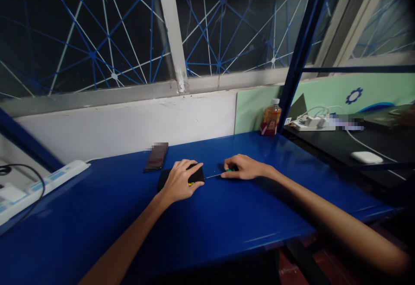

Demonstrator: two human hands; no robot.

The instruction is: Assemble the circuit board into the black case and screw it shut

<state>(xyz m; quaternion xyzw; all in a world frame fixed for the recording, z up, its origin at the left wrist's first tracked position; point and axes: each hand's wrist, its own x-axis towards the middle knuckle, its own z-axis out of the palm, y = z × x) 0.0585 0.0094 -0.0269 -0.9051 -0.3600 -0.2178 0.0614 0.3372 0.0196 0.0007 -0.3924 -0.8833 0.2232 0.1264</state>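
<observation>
A flat black object (164, 177) with a bit of yellow at its near side lies on the blue table (227, 220). Over it rests my left hand (181, 179), fingers and thumb wrapped round its right part. Just to the right, my right hand (241, 167) is closed on the green and black handle of a screwdriver (213, 176). The thin metal shaft points left, its tip at the right edge of the black object. Part of the handle is hidden by my fingers.
A dark phone (156, 157) lies behind my left hand. White power strips stand at the far left (42, 188) and on the black table at right (314, 123). A bottle (271, 118) stands at the back right, near a blue post. A white case (366, 157) lies farther right.
</observation>
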